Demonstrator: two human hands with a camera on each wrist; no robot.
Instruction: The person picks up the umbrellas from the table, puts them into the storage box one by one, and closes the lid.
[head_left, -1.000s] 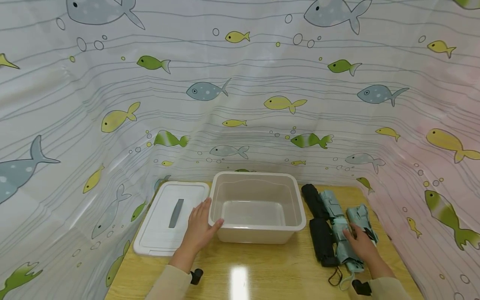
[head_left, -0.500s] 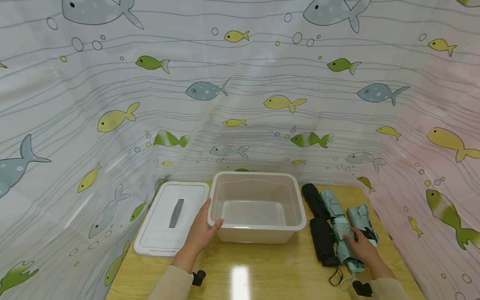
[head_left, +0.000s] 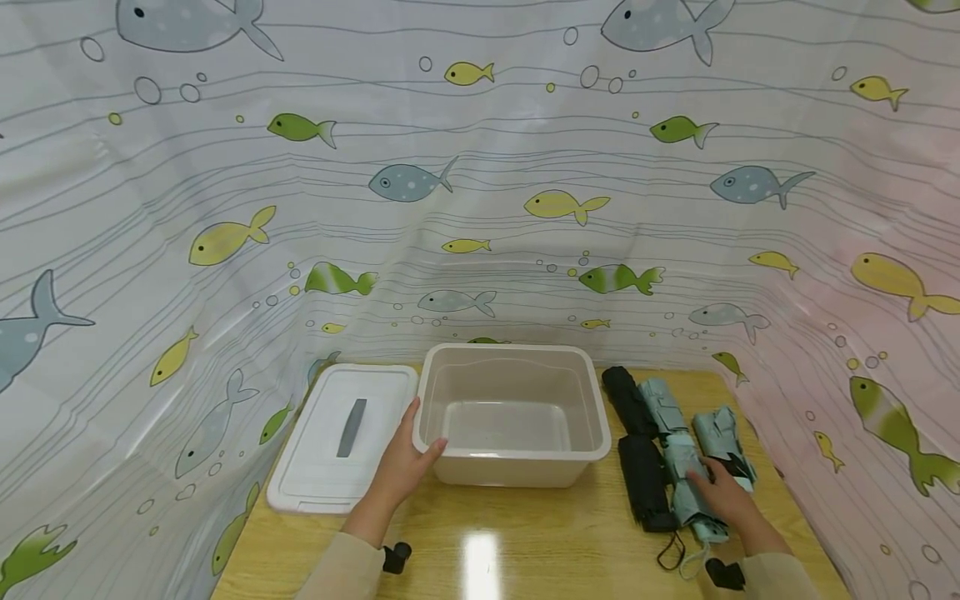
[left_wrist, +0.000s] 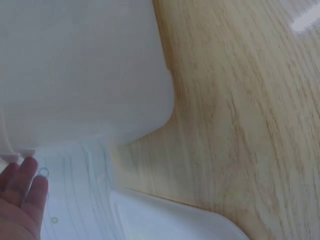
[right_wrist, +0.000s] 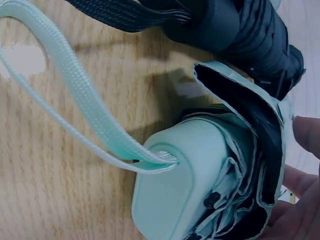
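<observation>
A cream plastic storage box (head_left: 510, 471) stands open-topped at the middle of the table. My left hand (head_left: 401, 462) holds its near left corner, thumb over the rim and fingers along the outer side; in the left wrist view those fingers (left_wrist: 34, 195) reach the rim. To the right, my right hand (head_left: 726, 493) grips a folded pale green umbrella (head_left: 684, 467), thumb on its left side. The right wrist view shows this umbrella's handle end (right_wrist: 165, 195) and looped strap (right_wrist: 82, 95). A folded black umbrella (head_left: 647, 487) lies alongside it.
The white lid (head_left: 315, 450) with a grey handle lies flat left of the box. Behind the held umbrella are another black umbrella (head_left: 628, 398) and a pale green one (head_left: 662, 404); a further green umbrella (head_left: 718, 437) lies right. A fish-print curtain (head_left: 480, 208) surrounds the table.
My left hand's fingers have drawn in slightly from the lid towards the box. My right hand has hardly moved, and the box and umbrellas stay in place.
</observation>
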